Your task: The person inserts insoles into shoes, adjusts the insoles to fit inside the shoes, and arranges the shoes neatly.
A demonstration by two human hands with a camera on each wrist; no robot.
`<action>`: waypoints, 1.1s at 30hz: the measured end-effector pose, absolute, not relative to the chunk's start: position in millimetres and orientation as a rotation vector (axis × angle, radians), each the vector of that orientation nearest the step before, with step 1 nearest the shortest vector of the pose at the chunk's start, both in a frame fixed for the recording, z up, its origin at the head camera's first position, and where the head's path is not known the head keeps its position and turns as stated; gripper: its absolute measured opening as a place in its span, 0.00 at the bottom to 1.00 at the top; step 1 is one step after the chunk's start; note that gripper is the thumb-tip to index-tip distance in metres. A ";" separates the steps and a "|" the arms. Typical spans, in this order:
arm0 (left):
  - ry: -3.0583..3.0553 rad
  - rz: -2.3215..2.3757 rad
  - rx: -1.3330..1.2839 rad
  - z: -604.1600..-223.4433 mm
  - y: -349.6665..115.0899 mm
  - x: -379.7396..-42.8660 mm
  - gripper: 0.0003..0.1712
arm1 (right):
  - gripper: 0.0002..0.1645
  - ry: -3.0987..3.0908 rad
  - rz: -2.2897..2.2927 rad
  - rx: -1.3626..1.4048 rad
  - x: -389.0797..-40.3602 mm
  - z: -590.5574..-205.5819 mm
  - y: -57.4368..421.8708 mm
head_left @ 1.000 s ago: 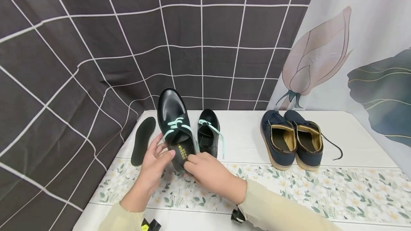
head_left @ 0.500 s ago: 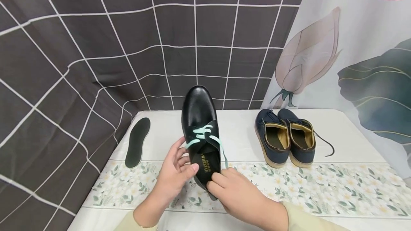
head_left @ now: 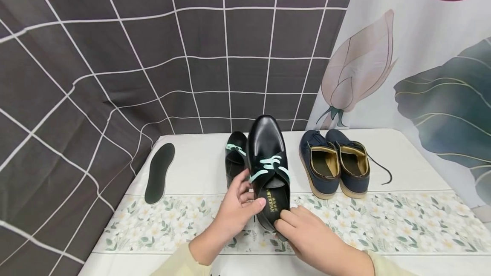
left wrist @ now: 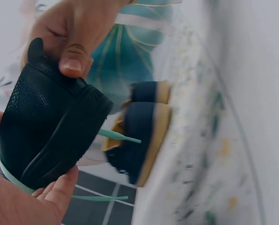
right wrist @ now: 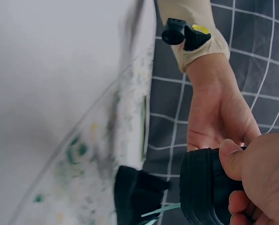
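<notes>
A black leather dress shoe (head_left: pixel 266 137) with mint-green laces is held up over the table, toe pointing away from me and its lettered insole showing. My left hand (head_left: pixel 235 210) grips its left side, thumb at the opening's edge and fingers around the outside. At the heel, my right hand (head_left: pixel 310 227) pinches the collar; in the left wrist view its thumb presses the top of the heel. The sole of the held shoe (right wrist: pixel 195 187) shows partly in the right wrist view. Behind it stands a second black shoe (head_left: pixel 234 156) with the same laces, partly covered.
A dark loose insole (head_left: pixel 159 173) lies at the table's left side. To the right, a pair of navy shoes (head_left: pixel 337 165) with tan soles stands close together, one dark lace trailing. A floral strip (head_left: pixel 368 225) crosses the white table, and a dark grid cloth (head_left: pixel 199 76) hangs behind.
Both hands have carried the black shoe rightward, past the second black shoe, which it hid half a second ago. The grips look the same. The camera view has shifted slightly.
</notes>
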State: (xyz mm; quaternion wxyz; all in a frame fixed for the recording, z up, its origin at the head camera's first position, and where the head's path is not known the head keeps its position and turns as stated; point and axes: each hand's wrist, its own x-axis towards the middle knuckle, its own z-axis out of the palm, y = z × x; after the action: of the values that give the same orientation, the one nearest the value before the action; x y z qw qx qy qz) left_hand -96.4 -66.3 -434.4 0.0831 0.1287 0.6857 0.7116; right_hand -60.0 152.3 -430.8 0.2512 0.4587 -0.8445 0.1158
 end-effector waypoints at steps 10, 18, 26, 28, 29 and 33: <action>2.152 1.916 0.272 -461.0 -42.2 -114.8 0.46 | 0.17 -2.453 0.369 1.132 -66.0 -454.4 167.9; 2.428 1.528 0.220 -471.4 -37.3 -127.5 0.45 | 0.14 -2.588 0.497 1.141 -74.7 -464.5 173.2; 2.513 1.361 0.240 -472.3 -36.3 -132.1 0.40 | 0.12 -2.616 0.404 1.114 -87.4 -475.8 166.5; 2.523 1.341 0.233 -474.3 -35.8 -132.9 0.40 | 0.12 -2.625 0.399 1.113 -90.2 -478.4 165.5; 2.530 1.329 0.227 -475.9 -35.7 -133.1 0.39 | 0.12 -2.631 0.401 1.114 -91.3 -479.4 165.1; 2.593 1.281 0.235 -480.3 -37.3 -133.1 0.41 | 0.12 -2.657 0.400 1.126 -93.8 -481.4 163.6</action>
State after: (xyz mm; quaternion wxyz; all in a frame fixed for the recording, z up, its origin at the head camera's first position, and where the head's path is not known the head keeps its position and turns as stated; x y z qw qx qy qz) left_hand -133.1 -37.3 -480.3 0.1197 0.0805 0.8871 0.4384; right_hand -93.8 163.6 -481.4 0.1138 0.3840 -0.9061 0.1364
